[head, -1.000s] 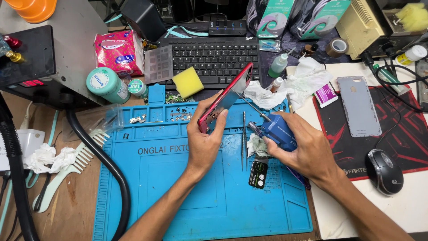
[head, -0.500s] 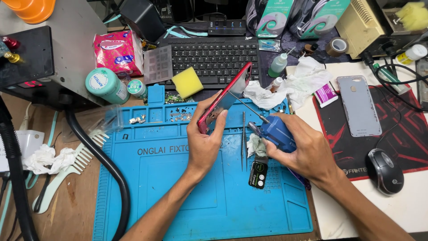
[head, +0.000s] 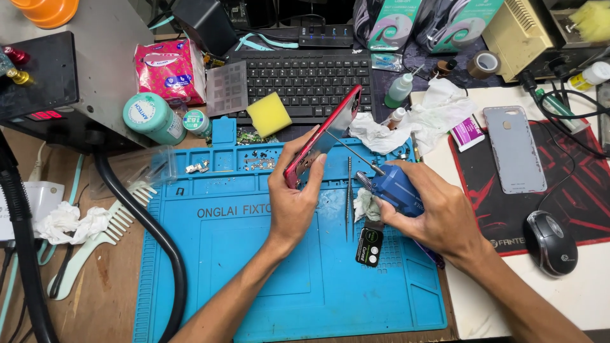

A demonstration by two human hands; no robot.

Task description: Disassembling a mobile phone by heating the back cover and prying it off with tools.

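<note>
Gripping a red phone (head: 324, 136), left hand (head: 293, 202); right hand (head: 438, 216) clasps blue screwdriver (head: 393, 188).

Left hand (head: 293, 204) tilts red phone (head: 324, 137); right hand (head: 438, 216) grips blue screwdriver (head: 393, 189).

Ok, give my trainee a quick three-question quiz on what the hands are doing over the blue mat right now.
1. True or false: the left hand holds the red-framed phone tilted on its edge above the blue mat.
2. What does the right hand grip?
A. the yellow sponge
B. the blue-handled screwdriver
C. the computer mouse
3. Fill in: the thin tweezers lie on the mat between the two ____.

Key:
1. true
2. B, with its thin shaft pointing toward the phone
3. hands
</note>
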